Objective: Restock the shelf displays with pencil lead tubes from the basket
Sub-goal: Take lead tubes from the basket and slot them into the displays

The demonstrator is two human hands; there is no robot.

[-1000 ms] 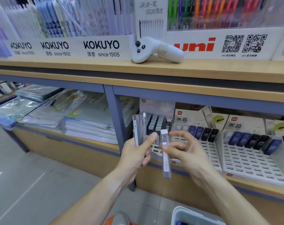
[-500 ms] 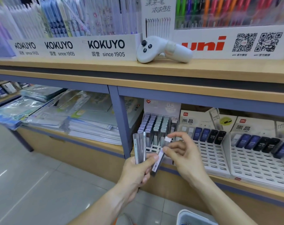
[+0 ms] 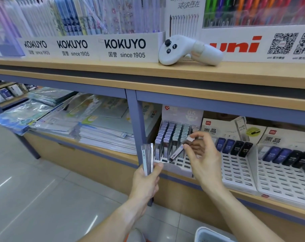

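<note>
Down at the bottom edge, just a corner of the white basket, near the feet and presumably the source of stock. Up from there, left hand, fingers curled round a fan of spare lead tubes, held upright with long axes near vertical, caps up, just left of the display; probably kept there as a ready supply, close enough for quick feeding. Beside it, right hand, thumb and fingertips pinching the upper, white-capped part of a single lead tube. Tilted, that one: long axis running diagonally, cap end up and to the right, dark lower end down and to the left, aimed at the front rows of the slotted display tray. Likely angled so to guide the base into a free slot; not yet seated, tip just above the grid. Behind, rows of tubes already standing upright in the same tray, filling its back. Further right, white racks with dark HB tubes along the top row only. Above, on the wooden shelf, a white handheld controller lying on its side.
</note>
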